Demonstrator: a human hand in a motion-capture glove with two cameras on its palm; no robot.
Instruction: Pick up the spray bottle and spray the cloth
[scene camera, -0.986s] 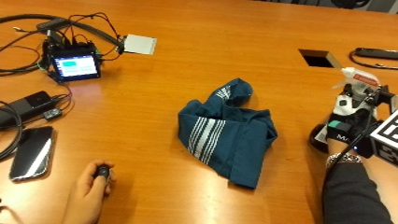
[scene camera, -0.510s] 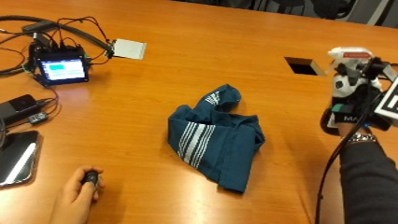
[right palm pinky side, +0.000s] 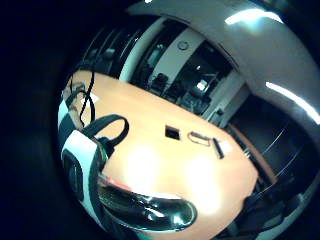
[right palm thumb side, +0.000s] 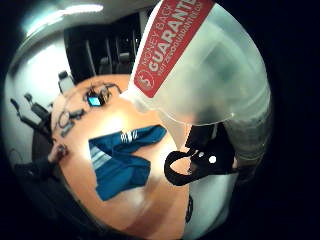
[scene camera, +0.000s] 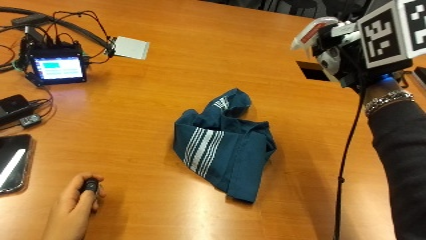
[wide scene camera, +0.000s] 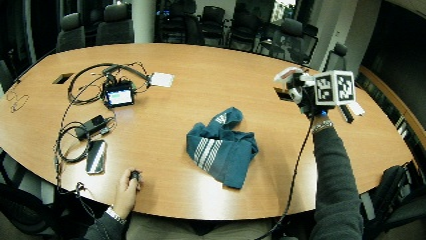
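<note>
A crumpled teal cloth (scene camera: 223, 145) with white stripes lies in the middle of the wooden table (scene camera: 200, 60). My gloved right hand (scene camera: 335, 59) is raised above the table's right side, beyond the cloth, and grips a translucent spray bottle (scene camera: 311, 32) with a red label; its nozzle points left, towards the cloth side. In the wide outside view the hand (wide scene camera: 301, 93) holds the bottle (wide scene camera: 287, 76) well above the table, up and right of the cloth (wide scene camera: 221, 150). The thumb side palm view is largely filled by the bottle (right palm thumb side: 200, 65), with the cloth (right palm thumb side: 122, 160) on the table below.
A small monitor (scene camera: 58, 67) with cables stands at the far left, a white card (scene camera: 130, 47) beside it, and a phone (scene camera: 10, 170) at the left edge. A table cutout (scene camera: 309, 70) lies under my hand. The bare left hand (scene camera: 73, 210) holds a small black device (scene camera: 91, 186).
My right hand has lifted the spray bottle from the table up into the air at the right. The outside camera has also shifted; the cloth has stayed put.
</note>
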